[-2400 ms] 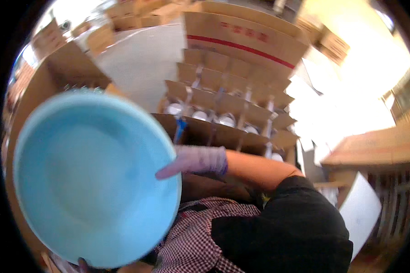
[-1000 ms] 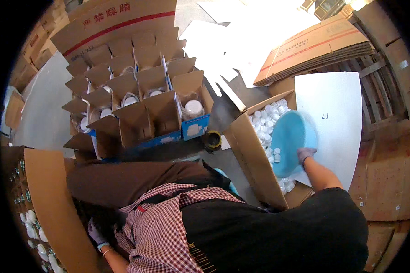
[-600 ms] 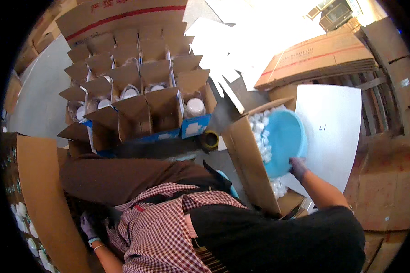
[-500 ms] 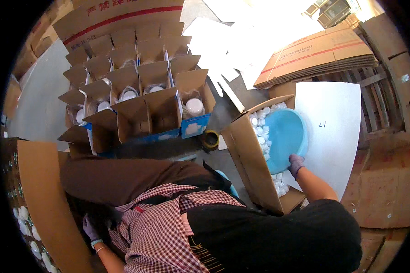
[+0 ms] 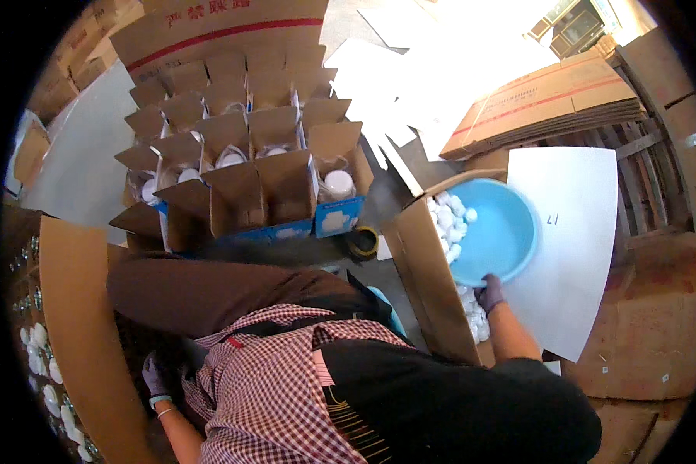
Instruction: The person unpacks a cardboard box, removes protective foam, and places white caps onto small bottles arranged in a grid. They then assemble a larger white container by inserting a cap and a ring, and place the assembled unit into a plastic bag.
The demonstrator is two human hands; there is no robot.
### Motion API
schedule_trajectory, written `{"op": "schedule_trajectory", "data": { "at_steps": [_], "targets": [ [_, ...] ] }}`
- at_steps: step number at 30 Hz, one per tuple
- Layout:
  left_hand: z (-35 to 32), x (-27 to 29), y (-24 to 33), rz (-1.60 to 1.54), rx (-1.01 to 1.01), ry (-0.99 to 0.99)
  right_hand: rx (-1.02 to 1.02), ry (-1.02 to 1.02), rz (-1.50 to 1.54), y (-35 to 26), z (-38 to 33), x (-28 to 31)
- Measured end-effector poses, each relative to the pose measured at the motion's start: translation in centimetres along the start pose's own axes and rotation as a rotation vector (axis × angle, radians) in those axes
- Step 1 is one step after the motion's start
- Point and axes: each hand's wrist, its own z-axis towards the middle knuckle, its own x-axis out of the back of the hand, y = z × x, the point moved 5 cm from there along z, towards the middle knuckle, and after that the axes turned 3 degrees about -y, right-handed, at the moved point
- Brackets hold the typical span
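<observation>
My right hand (image 5: 490,295), in a greyish-purple glove, is closed on the near rim of a round light-blue basin (image 5: 506,232). The basin leans over an open carton (image 5: 419,267) on my right, its hollow turned toward me. Small white caps (image 5: 448,224) lie in that carton, and one white piece shows against the basin's left inner side. Low beside my left leg is my gloved left hand (image 5: 155,377), near the brown wall of another carton (image 5: 73,309). Its fingers are dim against the dark cloth, so their pose is unclear.
Ahead stands a divided carton (image 5: 232,189) with raised flaps and white-capped, plastic-wrapped containers. A tape roll (image 5: 363,243) lies on the floor. A white sheet (image 5: 564,247) stands behind the basin; flattened cartons (image 5: 545,104) are stacked beyond. White-topped glass pieces (image 5: 50,371) fill the left carton.
My right hand has drawn the basin's near rim slightly left, and the basin has turned so more of its inside shows. My left hand stays low. The whole view has shifted a little.
</observation>
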Motion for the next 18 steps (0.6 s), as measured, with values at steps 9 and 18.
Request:
{"op": "schedule_trajectory", "data": {
  "at_steps": [9, 18],
  "targets": [
    [0.5, -0.1, 0.9, 0.134, -0.171, 0.114, -0.140, -0.020, 0.075, -4.5, -0.2, 2.1],
    [1.9, -0.4, 4.1, -0.506, 0.108, 0.161, -0.040, -0.061, 0.321, -9.4, -6.6, 1.4]
  ]
}}
